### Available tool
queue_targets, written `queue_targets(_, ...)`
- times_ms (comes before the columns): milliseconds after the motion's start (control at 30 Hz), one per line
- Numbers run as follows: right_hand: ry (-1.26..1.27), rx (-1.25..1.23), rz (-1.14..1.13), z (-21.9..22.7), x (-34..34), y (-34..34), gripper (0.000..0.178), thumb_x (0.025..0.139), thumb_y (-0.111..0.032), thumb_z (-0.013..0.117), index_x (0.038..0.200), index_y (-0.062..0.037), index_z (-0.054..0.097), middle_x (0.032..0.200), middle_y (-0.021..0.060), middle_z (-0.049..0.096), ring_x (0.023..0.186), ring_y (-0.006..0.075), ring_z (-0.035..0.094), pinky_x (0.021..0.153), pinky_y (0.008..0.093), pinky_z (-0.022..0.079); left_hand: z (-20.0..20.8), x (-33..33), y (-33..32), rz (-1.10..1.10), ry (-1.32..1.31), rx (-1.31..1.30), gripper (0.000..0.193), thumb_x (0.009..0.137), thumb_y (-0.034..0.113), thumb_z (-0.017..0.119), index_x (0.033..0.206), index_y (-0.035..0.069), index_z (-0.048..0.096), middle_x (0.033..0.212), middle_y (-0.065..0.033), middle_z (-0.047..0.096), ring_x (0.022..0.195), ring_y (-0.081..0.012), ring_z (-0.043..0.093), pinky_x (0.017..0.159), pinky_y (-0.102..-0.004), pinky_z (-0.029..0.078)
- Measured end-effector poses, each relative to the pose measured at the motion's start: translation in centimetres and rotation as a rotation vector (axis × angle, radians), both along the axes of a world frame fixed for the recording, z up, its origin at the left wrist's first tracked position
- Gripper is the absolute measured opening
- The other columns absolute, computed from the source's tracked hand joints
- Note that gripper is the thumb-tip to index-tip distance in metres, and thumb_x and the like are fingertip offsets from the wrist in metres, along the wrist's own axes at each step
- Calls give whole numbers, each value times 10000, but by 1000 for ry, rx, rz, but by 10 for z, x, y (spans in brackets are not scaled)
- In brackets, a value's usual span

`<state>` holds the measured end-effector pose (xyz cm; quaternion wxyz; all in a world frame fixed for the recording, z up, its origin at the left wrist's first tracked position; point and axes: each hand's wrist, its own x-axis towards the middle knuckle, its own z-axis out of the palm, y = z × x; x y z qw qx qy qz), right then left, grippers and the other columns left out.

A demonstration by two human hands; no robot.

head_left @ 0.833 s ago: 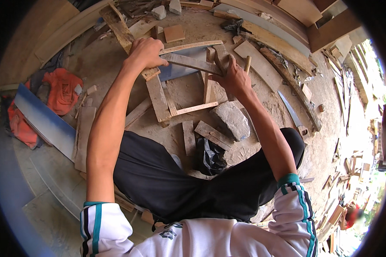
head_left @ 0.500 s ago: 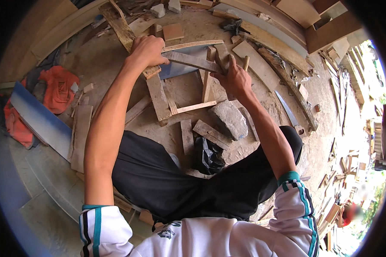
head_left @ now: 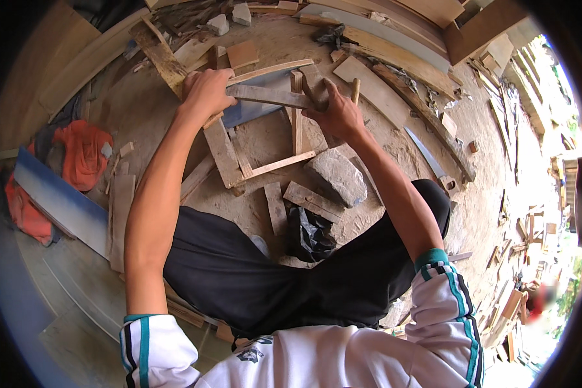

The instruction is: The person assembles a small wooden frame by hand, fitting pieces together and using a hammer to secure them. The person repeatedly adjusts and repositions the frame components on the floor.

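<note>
My left hand (head_left: 207, 94) is closed round the left end of a flat grey wooden strip (head_left: 268, 96), above a rough plank (head_left: 160, 57). At the strip's other end my right hand (head_left: 337, 114) is closed, its index finger lying along a brown wooden block (head_left: 315, 81). Whether strip and block are joined is hidden by the fingers. A short round stick (head_left: 355, 91) shows just beyond the right hand. Beneath the strip lies a small wooden frame (head_left: 278, 165) of nailed slats, with a blue board (head_left: 255, 112) behind it.
Near the frame sit a large stone (head_left: 336, 178), wood offcuts (head_left: 313, 201) and a black plastic bag (head_left: 312, 234). A handsaw (head_left: 430, 159) lies to the right, beside long planks (head_left: 427, 119). At the left are an orange cloth (head_left: 84, 152) and a blue-white board (head_left: 61, 197).
The whole scene has shifted slightly left in view. Both hands keep their hold at the two ends of the strip, with little other visible movement.
</note>
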<state>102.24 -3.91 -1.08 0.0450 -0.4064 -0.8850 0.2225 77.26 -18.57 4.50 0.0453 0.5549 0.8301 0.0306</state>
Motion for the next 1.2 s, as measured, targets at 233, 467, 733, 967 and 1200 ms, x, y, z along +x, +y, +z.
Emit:
queue_targets(233,178,-189,155,6,20,9,1130,705,-397,802,1512,-34,99,986,229,688,998,390,650,895,409,495,7,3,-5,-2,-22,4,520,689,265,807,1170,157,641,1010,-150,701,1007,-337,647,895,-467,465)
queue_targets(467,204,-165,113,-6,15,5,1074,745,-381,803,1508,-55,121,991,210,675,1009,383,642,914,419,486,14,11,1,43,-26,11,556,677,284,825,1139,132,557,992,-139,708,997,-348,652,873,-470,463)
queue_targets(733,238,242,152,-9,-7,-15,841,773,-370,764,1459,-154,327,1499,194,313,1332,396,373,1032,449,437,6,2,-1,52,-28,20,529,669,301,834,1046,114,513,952,-130,699,955,-357,650,843,-467,464)
queue_targets(967,175,328,222,-10,-16,-18,482,797,-358,742,1219,-161,618,1490,115,353,1375,346,304,1021,447,453,2,2,-4,30,-16,65,530,672,308,831,1054,123,514,929,-139,698,935,-371,646,854,-465,460)
queue_targets(1200,248,292,227,-9,-16,-17,396,782,-336,753,1127,-157,679,1448,79,404,1343,346,339,998,440,470,2,2,-7,33,-16,52,524,672,311,829,1046,120,516,917,-146,695,914,-377,643,854,-463,462)
